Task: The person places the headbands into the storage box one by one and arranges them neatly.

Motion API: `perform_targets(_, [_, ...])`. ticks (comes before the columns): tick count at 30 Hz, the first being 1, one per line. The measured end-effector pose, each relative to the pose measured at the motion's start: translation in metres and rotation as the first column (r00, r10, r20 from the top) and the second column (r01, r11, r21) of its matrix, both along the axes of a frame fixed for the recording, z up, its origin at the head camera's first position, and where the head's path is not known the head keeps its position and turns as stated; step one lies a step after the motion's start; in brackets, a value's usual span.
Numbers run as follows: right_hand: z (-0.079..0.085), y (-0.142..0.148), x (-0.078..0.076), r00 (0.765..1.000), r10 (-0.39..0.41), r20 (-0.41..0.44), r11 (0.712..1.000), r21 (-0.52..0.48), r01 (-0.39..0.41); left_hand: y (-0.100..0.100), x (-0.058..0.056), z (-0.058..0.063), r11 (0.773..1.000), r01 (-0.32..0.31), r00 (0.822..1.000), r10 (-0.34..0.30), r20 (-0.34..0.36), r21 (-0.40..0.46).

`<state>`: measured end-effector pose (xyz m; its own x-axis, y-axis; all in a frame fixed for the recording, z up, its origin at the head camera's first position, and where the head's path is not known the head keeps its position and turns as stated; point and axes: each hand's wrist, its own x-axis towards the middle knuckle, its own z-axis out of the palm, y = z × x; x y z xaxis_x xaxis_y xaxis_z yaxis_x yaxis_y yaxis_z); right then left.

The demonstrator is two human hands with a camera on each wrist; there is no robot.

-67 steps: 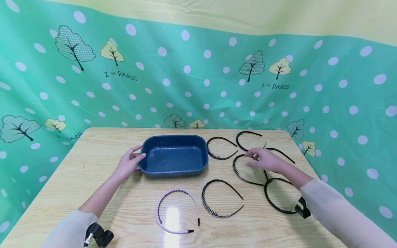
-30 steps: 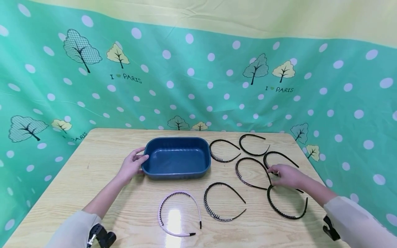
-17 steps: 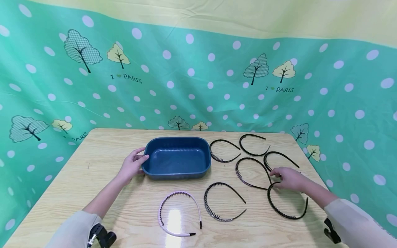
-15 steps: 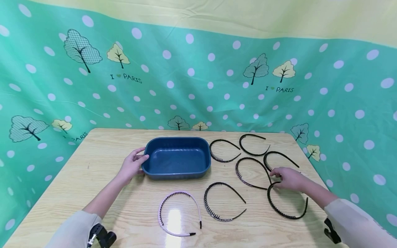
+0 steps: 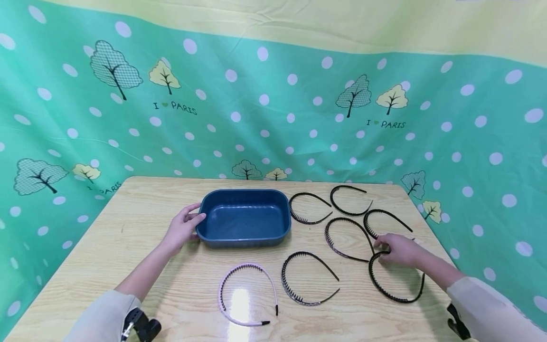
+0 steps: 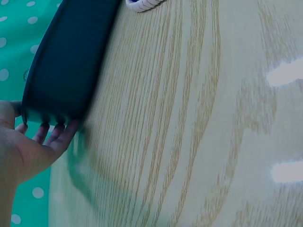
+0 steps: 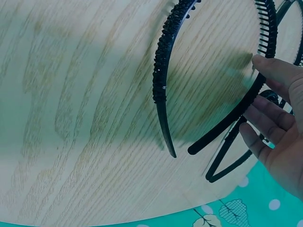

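Observation:
My left hand [image 5: 181, 228] grips the left end of the dark blue plastic basin [image 5: 243, 242], thumb at the rim and fingers against the outer wall. At the right of the table, my right hand [image 5: 399, 250] pinches a black toothed headband [image 5: 397, 299] by its upper part. The right wrist view shows the thumb inside the band [image 7: 227, 123] and the other fingers beyond it. Close by lie another black headband [image 5: 386, 212] behind the hand and a dark headband with a speckled side [image 5: 331, 243] to its left.
More dark headbands lie near the basin's right side [image 5: 295, 216], at the back [image 5: 337, 207] and at the front middle [image 5: 285, 281]. A lilac headband [image 5: 220, 289] with black tips lies in front of the basin. A polka-dot curtain [image 5: 273, 118] hangs behind the wooden table [image 5: 141, 213].
My right hand has come from over the speckled headband, rightward and nearer, onto the black headband's upper part. The left hand stays on the basin.

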<state>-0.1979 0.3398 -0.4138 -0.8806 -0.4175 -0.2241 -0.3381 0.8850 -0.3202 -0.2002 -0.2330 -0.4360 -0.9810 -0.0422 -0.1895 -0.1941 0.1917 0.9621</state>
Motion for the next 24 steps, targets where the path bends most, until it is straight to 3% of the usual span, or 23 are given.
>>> perform_targets(24, [-0.0029,0.0023,0.0000,0.990,0.127,-0.065,0.992,-0.005,-0.128,-0.0034,-0.0017,-0.0036,1.000,0.000,1.000,0.000,-0.003,-0.019])
